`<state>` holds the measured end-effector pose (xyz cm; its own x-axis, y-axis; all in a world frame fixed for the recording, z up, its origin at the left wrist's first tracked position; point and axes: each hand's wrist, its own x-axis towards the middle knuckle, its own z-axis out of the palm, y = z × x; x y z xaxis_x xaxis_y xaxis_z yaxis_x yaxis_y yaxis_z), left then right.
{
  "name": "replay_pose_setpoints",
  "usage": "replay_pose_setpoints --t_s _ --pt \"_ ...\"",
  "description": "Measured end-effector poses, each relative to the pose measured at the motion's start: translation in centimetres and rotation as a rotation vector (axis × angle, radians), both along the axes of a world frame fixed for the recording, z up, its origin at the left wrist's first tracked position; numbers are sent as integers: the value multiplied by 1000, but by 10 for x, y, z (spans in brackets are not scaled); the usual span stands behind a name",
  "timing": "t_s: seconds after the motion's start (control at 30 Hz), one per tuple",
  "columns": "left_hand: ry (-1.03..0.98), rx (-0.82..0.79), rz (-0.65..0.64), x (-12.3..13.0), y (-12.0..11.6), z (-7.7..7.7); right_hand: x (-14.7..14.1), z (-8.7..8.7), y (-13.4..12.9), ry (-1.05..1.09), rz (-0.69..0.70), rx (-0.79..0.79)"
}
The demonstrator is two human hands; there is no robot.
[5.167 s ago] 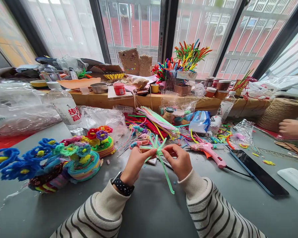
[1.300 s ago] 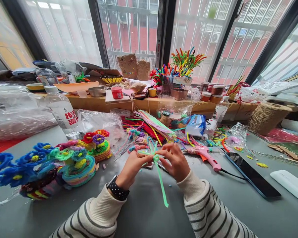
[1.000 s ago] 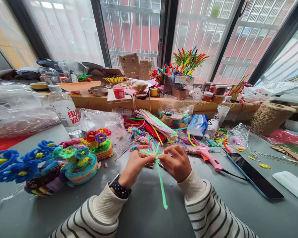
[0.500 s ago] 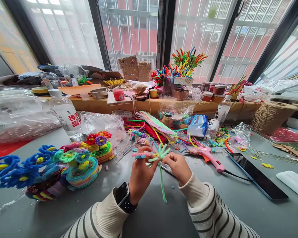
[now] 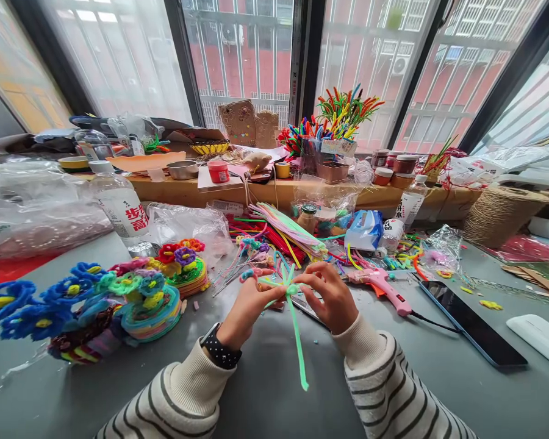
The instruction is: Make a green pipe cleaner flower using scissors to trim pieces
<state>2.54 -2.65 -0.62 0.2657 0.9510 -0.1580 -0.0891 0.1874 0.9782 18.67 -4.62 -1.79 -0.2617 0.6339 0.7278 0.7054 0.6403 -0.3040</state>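
Note:
Between my hands is a light green pipe-cleaner piece [image 5: 297,332], its short arms spreading from a knotted centre and one long stem hanging toward me. My left hand [image 5: 251,303] pinches its left side between thumb and fingers; a small pink and blue piece [image 5: 248,274] shows at these fingers. My right hand [image 5: 332,297] has its fingertips closed at the right of the green centre, with the other fingers curled. A silver-edged object [image 5: 307,306] lies partly hidden beneath the hands.
Pipe-cleaner flowers [image 5: 73,289] stand at the left. Loose pipe cleaners [image 5: 283,231] are heaped beyond my hands. A pink glue gun [image 5: 384,289], its cable and a phone [image 5: 473,323] lie at the right. Bottles and a twine roll [image 5: 503,213] are farther back.
My left hand has turned, hiding the watch face, and the green piece has tilted so its centre shows. Its stem hangs nearer to me. My right hand's fingers have lifted and spread somewhat.

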Motion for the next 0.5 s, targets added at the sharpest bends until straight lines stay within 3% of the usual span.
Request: replay_pose_setpoints --t_s 0.13,0.5 --pt "-31 -33 -5 2 -4 0 -3 -2 0 -154 -27 82" --pt "-66 38 68 6 -5 -3 -7 0 -3 -220 -90 112"
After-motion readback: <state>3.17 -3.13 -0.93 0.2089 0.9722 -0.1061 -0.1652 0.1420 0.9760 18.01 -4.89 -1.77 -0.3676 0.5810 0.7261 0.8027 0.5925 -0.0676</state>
